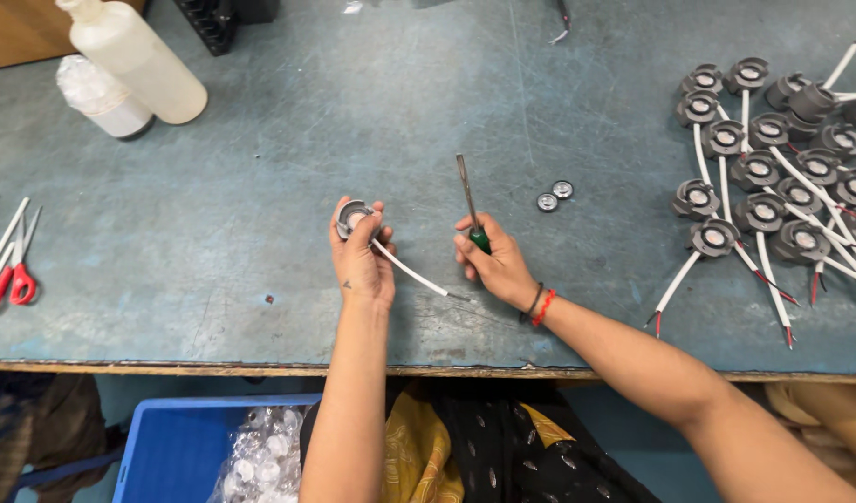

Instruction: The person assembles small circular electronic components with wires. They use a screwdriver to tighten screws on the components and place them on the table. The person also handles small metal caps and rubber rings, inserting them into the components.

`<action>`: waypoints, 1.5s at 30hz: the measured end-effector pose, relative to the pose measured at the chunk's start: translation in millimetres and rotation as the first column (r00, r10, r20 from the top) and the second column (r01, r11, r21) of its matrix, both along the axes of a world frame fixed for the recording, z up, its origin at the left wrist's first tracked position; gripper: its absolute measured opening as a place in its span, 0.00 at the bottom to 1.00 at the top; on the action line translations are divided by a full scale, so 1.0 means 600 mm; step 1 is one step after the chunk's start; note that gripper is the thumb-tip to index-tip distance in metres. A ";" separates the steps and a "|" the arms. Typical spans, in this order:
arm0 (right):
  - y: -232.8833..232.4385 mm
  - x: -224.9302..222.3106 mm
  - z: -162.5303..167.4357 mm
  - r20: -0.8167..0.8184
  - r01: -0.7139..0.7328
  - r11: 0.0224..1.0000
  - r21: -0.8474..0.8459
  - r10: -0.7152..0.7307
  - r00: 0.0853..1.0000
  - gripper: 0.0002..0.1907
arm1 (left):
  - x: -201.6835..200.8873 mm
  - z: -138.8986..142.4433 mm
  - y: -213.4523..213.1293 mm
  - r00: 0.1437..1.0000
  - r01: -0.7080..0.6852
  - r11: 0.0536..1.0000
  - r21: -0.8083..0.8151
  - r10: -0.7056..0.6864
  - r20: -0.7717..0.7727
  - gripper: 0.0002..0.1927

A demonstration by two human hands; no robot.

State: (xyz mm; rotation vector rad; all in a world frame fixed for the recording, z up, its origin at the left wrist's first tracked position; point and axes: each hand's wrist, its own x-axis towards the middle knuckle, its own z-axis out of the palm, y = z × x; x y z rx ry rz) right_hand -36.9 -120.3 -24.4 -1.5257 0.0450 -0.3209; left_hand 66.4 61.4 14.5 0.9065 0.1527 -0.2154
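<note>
My left hand [361,259] grips a small round grey lamp holder [350,217] with a white wire [412,273] trailing right toward my other hand. In my right hand [496,264] is a screwdriver [469,200] with a green handle, its metal shaft pointing up and away from me. Both hands hover just above the grey-green worktable [260,186], a few centimetres apart. Two small round metal discs [554,196] lie on the table just beyond the right hand.
Several finished grey holders with white wires [773,177] are heaped at the right. Two white plastic bottles [130,65] stand at back left. Red-handled scissors [8,275] lie at the left edge. A blue bin [167,447] with clear plastic parts sits below the table.
</note>
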 end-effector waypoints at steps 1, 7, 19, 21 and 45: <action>0.001 -0.003 0.001 -0.038 -0.020 1.000 -0.020 0.019 0.999 0.15 | -0.001 0.003 0.002 1.000 0.013 1.000 0.004 -0.013 0.002 0.33; -0.001 -0.011 -0.006 -0.120 -0.065 0.997 -0.052 0.058 0.991 0.14 | -0.008 0.017 -0.009 0.996 0.072 0.987 -0.145 -0.064 0.060 0.30; -0.007 -0.024 0.028 -0.198 -0.166 0.856 -0.490 0.076 0.977 0.16 | -0.037 0.062 -0.007 0.964 0.087 0.996 0.026 -0.091 0.251 0.32; -0.005 -0.028 0.038 -0.248 -0.221 0.839 -0.497 0.107 0.963 0.16 | -0.043 0.068 -0.004 0.956 0.068 0.992 0.105 -0.095 0.277 0.32; 0.001 -0.037 0.042 0.051 -0.023 0.677 -0.736 0.090 0.995 0.21 | -0.061 0.091 0.004 0.915 0.168 0.916 0.365 -0.283 0.289 0.29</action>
